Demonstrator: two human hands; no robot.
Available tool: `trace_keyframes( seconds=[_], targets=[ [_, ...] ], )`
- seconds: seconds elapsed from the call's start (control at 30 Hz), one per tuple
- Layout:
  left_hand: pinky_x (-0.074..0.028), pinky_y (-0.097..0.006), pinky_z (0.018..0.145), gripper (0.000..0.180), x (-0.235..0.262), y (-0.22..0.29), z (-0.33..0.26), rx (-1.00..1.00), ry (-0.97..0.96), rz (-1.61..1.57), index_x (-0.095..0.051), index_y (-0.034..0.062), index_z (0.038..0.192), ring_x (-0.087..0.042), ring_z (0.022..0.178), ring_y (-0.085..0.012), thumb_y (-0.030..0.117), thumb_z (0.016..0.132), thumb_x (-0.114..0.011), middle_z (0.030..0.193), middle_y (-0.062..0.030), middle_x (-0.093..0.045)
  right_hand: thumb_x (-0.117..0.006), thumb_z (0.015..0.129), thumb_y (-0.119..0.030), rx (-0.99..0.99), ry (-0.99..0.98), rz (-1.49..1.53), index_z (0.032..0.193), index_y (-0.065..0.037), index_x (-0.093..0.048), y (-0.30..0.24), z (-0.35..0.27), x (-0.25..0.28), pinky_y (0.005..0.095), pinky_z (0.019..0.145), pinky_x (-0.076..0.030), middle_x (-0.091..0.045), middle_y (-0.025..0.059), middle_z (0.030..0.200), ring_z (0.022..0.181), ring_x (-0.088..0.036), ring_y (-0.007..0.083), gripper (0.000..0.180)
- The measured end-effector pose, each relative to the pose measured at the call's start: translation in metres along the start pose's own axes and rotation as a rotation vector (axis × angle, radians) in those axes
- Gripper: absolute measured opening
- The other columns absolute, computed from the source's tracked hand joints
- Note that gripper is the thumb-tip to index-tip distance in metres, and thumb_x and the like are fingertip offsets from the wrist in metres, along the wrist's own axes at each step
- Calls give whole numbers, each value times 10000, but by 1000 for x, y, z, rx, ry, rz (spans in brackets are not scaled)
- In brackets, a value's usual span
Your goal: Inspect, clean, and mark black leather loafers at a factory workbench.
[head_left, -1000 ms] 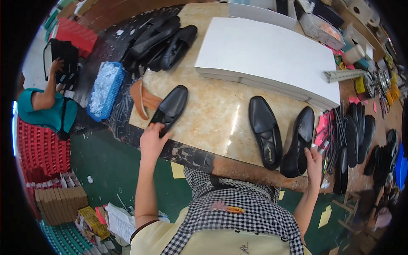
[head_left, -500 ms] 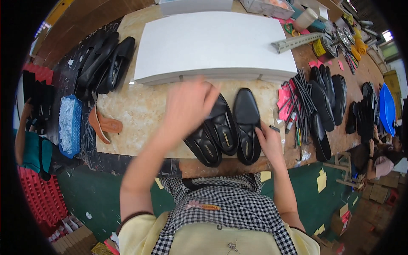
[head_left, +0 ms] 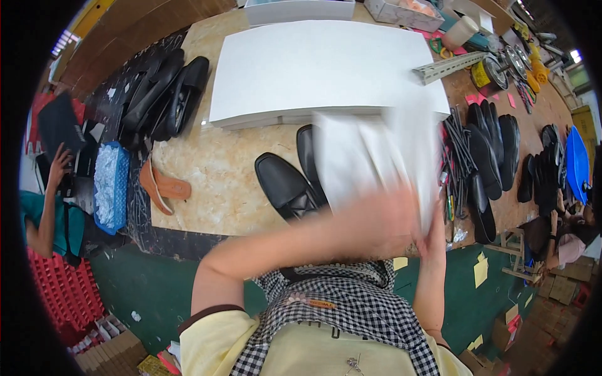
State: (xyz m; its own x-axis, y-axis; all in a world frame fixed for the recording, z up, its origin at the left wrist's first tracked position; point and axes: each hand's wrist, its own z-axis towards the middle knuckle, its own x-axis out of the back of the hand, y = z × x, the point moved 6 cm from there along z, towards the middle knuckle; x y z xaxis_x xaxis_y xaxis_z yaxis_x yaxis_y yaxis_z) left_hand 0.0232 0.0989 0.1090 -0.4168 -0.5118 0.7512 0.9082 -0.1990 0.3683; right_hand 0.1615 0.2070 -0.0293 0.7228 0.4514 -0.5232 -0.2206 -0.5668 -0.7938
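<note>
Head view: hands (head_left: pixel 401 219) under white sheet (head_left: pixel 376 163).

Tabletop (head_left: pixel 200 188): pale, mottled stone-like surface, running from about 10 o'clock to 3 o'clock, with a dark, scuffed front edge.
Floor (head_left: pixel 157 282): dark green, showing below the tabletop from 7 to 5 o'clock; yellow paper scraps (head_left: pixel 481 271) lie on it near 4 o'clock.
Red crates (head_left: pixel 59 294): stacked at 8 o'clock beside the floor.
Cardboard boxes (head_left: pixel 110 351): a row at 7 o'clock; more cartons (head_left: pixel 558 288) at 4 o'clock.
Wooden stool (head_left: pixel 515 250): light frame standing at 4 o'clock, just off the tabletop's end.
Brown boards (head_left: pixel 119 37): slanting along the far edge at 11 o'clock.
Light: bright, even, daylight-like; a white glare at 2 o'clock.
</note>
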Motion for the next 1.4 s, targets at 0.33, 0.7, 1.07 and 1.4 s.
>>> trace_keyframes(
  seconds=[0.33, 0.7, 1.07, 1.4],
  targets=[
    [-570, -372, 736, 302, 5, -35, -83, 559, 361, -258, -655, 6, 1119, -700, 839, -323, 126, 842, -654, 958, -144, -685, -785, 777, -101, 213, -359, -1017, 1471, -1, -371, -27, -13, -46, 403, 1156, -319, -381, 168, 1521, 1408, -379, 287, 814],
    [-287, -609, 1105, 839, -78, -104, -45, 393, -483, 240, -390, 123, 1496, -387, 1321, -524, 327, 760, -738, 1350, -342, -447, -767, 685, -45, 475, -439, -1311, 1178, -33, -657, -22, -11, -66, 330, 882, -493, -595, 85, 1026, 967, -616, 257, 505],
    [-468, -468, 990, 907, -57, -118, -42, 446, -479, 9, -331, 112, 1522, -550, 1138, -466, 422, 759, -711, 1361, -341, -451, -784, 704, -139, 668, -531, -1509, 1123, -31, -623, -8, 26, -84, 403, 841, -490, -579, 124, 1028, 991, -587, 321, 461],
    [-296, -619, 1118, 923, -74, -113, -50, 478, -352, 153, -343, 181, 1523, -311, 1384, -505, 282, 719, -786, 1467, -316, -329, -738, 768, -43, 357, -315, -1145, 1306, -55, -565, -15, 58, -51, 384, 844, -498, -634, 138, 993, 949, -616, 297, 565]
  ],
)
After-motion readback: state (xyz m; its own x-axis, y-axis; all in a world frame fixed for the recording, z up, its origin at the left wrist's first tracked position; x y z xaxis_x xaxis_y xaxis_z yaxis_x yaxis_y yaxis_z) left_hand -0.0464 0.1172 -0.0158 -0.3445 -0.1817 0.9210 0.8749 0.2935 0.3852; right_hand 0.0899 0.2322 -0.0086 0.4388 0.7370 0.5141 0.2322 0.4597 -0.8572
